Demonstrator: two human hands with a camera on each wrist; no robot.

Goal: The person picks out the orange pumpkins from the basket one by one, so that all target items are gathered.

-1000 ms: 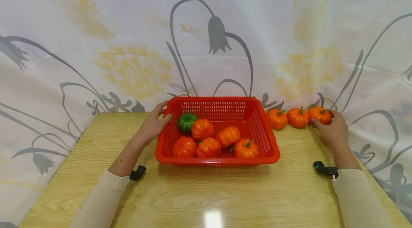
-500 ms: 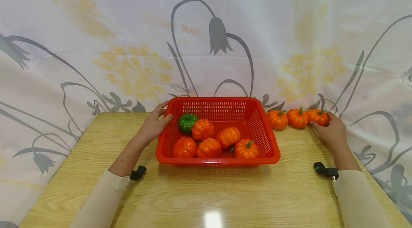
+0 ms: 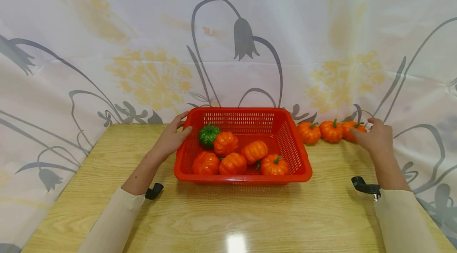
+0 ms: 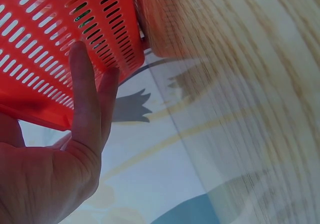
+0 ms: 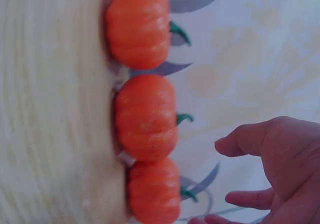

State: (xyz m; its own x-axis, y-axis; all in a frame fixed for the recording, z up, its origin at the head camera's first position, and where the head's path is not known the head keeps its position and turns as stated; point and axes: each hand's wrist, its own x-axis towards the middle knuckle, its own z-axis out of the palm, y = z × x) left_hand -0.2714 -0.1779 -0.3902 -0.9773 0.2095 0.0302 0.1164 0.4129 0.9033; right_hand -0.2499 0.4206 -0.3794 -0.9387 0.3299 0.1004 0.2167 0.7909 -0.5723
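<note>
In the head view, I saw one red basket [image 3: 242,179] on the table [image 3: 228,213], by the middle of its far edge. Six pumpkins lay inside: one green pumpkin [image 3: 209,136] toward the basket's far left corner, and five orange pumpkins [image 3: 226,144], three of these along the near edge. Three more, the row pumpkins [image 3: 331,131], sat side by side on the table, from the basket's right edge toward the table's far right corner. The left hand [image 3: 172,138] pinched the basket's left rim, thumb above, fingers outside. The right hand [image 3: 376,138] was beside the last of the row.

In the left wrist view, the fingers of this hand were rather straight and lay along the slotted wall. I judged the basket to be thin plastic, light and a little bendy, so the thick rim was the best place to hold.

In the right wrist view, I counted the same three pumpkins. The right hand held nothing; its thumb and fingers were well parted, with a gap to the fruit. Their shine made me think of something hollow, light, stiff and slightly slippery. I would grasp one around its ribbed sides, because the thin stem could perhaps break.
</note>
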